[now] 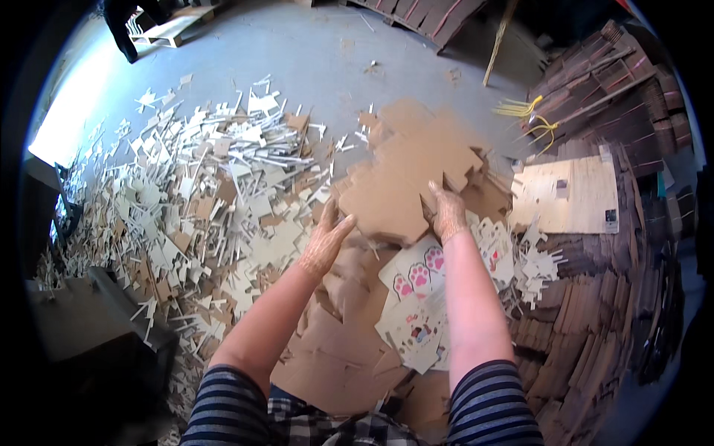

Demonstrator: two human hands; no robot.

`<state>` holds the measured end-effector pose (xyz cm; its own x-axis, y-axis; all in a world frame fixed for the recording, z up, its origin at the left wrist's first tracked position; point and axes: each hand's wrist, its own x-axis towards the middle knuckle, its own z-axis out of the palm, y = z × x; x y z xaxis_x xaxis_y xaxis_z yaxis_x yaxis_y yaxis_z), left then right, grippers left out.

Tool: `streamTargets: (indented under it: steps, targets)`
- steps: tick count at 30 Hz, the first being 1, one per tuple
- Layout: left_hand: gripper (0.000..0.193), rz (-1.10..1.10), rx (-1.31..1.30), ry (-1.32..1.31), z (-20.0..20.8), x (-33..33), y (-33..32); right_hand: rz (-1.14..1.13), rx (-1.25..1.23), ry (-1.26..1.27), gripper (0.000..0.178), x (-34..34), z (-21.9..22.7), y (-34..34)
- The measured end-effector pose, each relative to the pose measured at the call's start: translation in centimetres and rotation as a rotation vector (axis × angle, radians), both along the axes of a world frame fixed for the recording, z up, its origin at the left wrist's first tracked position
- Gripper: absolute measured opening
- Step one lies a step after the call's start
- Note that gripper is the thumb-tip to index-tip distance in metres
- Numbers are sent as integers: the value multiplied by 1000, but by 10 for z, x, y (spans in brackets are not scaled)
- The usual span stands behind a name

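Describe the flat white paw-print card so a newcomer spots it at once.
Start from the heap of white and brown cardboard scraps on the left. Right of it, a brown cardboard stack is between the left hand and right hand. Just below in view, the flat white card stands out by its row of pink paw prints.

Cardboard workshop: scrap heap (256, 197), wooden pallet (175, 27)
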<state>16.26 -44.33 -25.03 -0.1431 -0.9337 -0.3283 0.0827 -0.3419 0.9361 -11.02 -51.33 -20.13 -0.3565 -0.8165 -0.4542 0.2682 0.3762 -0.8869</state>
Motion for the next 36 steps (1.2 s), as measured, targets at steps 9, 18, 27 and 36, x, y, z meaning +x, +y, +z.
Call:
streamTargets:
  steps: [9,18,27,36]
  targets:
    - [87,24,48,156,-6,-27,-17,362,92,1159,39,-25,24,-1]
    - [78,-2,-126,-301,36,-9,87,74,126,1152,50,-132,79,230]
    - [78,-404,-486,-1048,46,-107,168,-74,221,422,51,-112,3,312]
    - [70,-379,-419,-935,64,-125,190,-80,83,71,28,-113,34,317]
